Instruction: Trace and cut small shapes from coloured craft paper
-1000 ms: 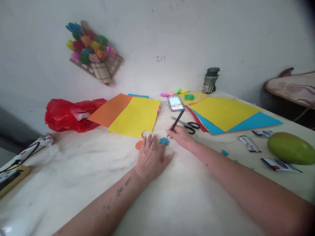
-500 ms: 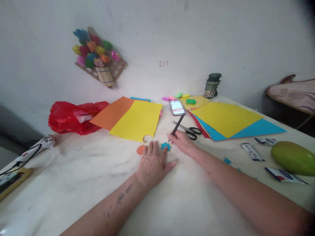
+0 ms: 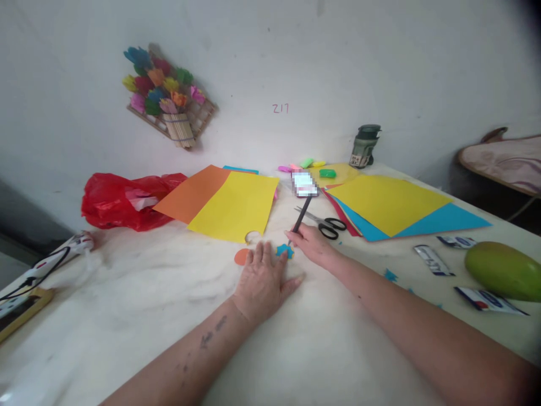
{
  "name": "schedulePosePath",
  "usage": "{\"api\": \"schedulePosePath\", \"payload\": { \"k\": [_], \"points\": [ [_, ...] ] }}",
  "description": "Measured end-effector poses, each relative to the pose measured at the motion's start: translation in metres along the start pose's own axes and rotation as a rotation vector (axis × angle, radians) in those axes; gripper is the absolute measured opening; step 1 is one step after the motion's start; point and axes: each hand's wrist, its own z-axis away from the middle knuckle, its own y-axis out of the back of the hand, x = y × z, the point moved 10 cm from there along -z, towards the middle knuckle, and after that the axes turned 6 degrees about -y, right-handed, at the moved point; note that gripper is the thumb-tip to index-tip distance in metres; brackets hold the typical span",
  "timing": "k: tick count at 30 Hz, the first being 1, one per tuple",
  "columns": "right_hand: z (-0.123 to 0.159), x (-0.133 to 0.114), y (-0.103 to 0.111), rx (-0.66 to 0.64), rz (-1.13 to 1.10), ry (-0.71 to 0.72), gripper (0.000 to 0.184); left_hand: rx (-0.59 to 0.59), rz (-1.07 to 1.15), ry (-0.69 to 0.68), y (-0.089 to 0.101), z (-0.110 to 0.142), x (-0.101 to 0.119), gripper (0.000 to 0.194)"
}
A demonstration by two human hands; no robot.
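Observation:
My left hand [image 3: 262, 282] lies flat on the table, fingers stretched out, its index fingertip resting on a small blue paper cutout [image 3: 282, 249] with a wavy outline. A yellow edge shows from under the blue. Pinched in my right hand [image 3: 311, 243] is a black pencil [image 3: 301, 214], slanted, its tip down at the cutout's right side. An orange paper circle [image 3: 242, 256] lies beside my left fingers, partly covered by them. Just beyond the hand is a yellow sheet [image 3: 234, 206] with a round notch cut in its near edge, over an orange sheet [image 3: 194, 194].
Black-handled scissors [image 3: 332, 227] lie beyond my right hand, near a phone [image 3: 304, 184]. Yellow [image 3: 389, 203] and blue sheets [image 3: 448, 217] are stacked at right. Farther right are packets [image 3: 490, 301] and a green mango [image 3: 502, 270]. A red plastic bag [image 3: 114, 206] and power strip [image 3: 21, 310] stand left.
The view has tilted, so the scene sits slightly lower and to the right. The pencil's tip has shifted a little on the cutout; my left hand stays on it.

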Motion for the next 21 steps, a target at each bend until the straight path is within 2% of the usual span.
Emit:
{"api": "schedulePosePath", "payload": {
  "k": [21],
  "points": [
    [-0.0001,-0.0007,-0.0009,-0.004,0.035,0.007,0.025,0.027,-0.025,-0.003,0.0022,0.0,0.0012,0.057]
  ]
}}
